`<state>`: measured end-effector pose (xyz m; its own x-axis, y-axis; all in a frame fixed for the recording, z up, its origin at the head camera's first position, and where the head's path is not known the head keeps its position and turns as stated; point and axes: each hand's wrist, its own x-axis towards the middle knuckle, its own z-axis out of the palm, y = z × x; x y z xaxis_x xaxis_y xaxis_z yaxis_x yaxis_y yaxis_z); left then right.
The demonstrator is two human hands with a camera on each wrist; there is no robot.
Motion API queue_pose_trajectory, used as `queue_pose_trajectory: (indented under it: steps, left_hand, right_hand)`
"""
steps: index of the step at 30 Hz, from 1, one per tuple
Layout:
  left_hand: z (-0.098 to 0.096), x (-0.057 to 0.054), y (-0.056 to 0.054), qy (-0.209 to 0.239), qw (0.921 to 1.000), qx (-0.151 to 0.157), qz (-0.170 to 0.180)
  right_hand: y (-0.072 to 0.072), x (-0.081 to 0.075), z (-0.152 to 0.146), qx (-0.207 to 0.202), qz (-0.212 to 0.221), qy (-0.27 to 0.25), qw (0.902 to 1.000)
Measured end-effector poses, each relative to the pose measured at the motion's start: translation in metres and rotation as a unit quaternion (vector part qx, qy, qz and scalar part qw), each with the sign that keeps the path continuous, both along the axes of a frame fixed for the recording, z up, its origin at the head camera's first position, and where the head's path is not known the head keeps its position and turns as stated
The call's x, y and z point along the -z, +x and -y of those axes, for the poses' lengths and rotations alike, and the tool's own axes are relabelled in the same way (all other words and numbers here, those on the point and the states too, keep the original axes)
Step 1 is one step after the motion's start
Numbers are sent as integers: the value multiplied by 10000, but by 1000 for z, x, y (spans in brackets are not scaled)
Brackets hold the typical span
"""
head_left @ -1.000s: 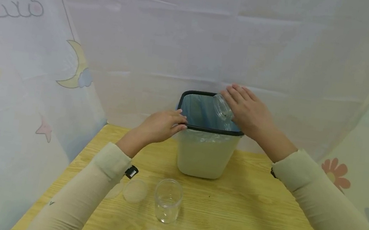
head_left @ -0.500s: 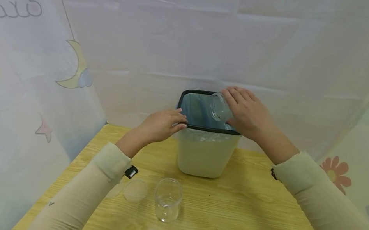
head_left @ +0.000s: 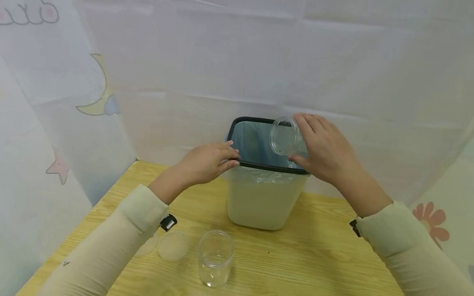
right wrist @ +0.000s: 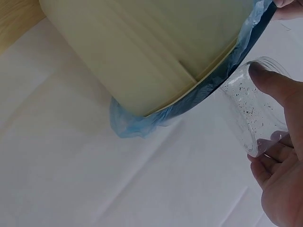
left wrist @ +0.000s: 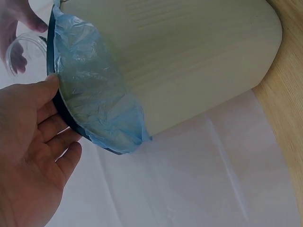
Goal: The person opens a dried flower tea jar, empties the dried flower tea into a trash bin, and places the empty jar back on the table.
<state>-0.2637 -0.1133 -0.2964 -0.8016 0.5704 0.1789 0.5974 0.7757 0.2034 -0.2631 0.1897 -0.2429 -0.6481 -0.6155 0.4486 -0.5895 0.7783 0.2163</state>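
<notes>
A cream trash bin (head_left: 263,200) with a black rim and a blue plastic liner (left wrist: 97,90) stands on the table. My left hand (head_left: 209,162) grips its near left rim, thumb on one side and fingers on the other in the left wrist view. Over the bin's opening, my right hand (head_left: 327,150) holds a clear jar (head_left: 283,137) tilted on its side. Small dark specks cling to the jar's wall in the right wrist view. A second clear jar (head_left: 215,259) stands upright on the table in front of the bin.
Two round translucent lids (head_left: 173,246) lie left of the standing jar, one partly hidden by the left sleeve. The wooden table (head_left: 318,281) meets printed cloth walls at the back and sides. A dark speck lies on the table right of that jar.
My right hand has shifted slightly right, and the held jar has turned so its round end shows more toward the head camera. The left hand stays at the rim.
</notes>
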Motion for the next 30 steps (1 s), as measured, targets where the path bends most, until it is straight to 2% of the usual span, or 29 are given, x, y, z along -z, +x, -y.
queue_pose_trajectory:
  steps: [15,30]
  left_hand:
    - [1,2,-4,81,10000,14,-54]
    - [3,1,-5,74,10000,17,-51]
  right_hand:
    - [9,-2,-2,4,-60,-415,9991]
    - [29,0,-6,-210,-290,-961,9947]
